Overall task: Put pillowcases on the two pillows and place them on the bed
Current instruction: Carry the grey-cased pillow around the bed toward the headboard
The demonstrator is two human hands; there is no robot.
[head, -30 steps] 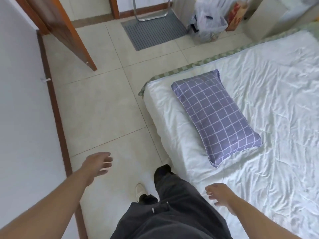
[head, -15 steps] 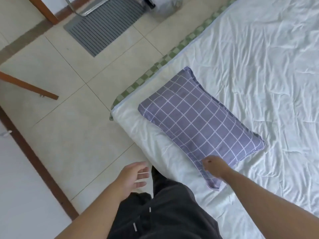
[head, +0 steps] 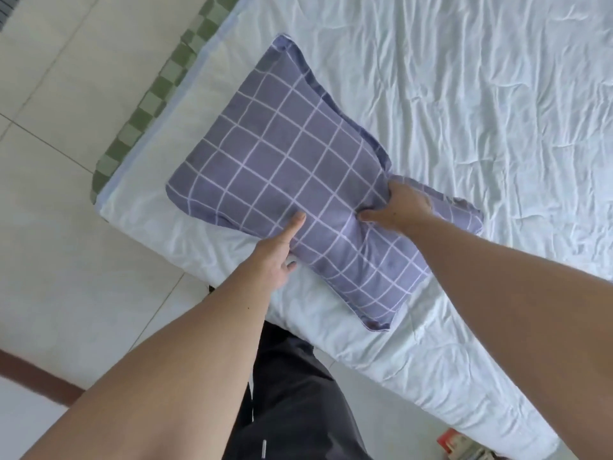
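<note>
Nearest me, dark trousers (head: 292, 410) at the bed (head: 481, 94) edge; my left hand (head: 277, 260) lies against the near long side of the pillow (head: 282, 167), thumb straight on top, other fingers mostly hidden so I can't tell if it grips. My right hand (head: 403, 207) is bunched into the far side, fingers curled into the fabric, pinching the waist in. The pillow, already in its purple checked pillowcase (head: 381, 280), lies near the mattress corner; second pillow not in view, so I judge roughly half done.
</note>
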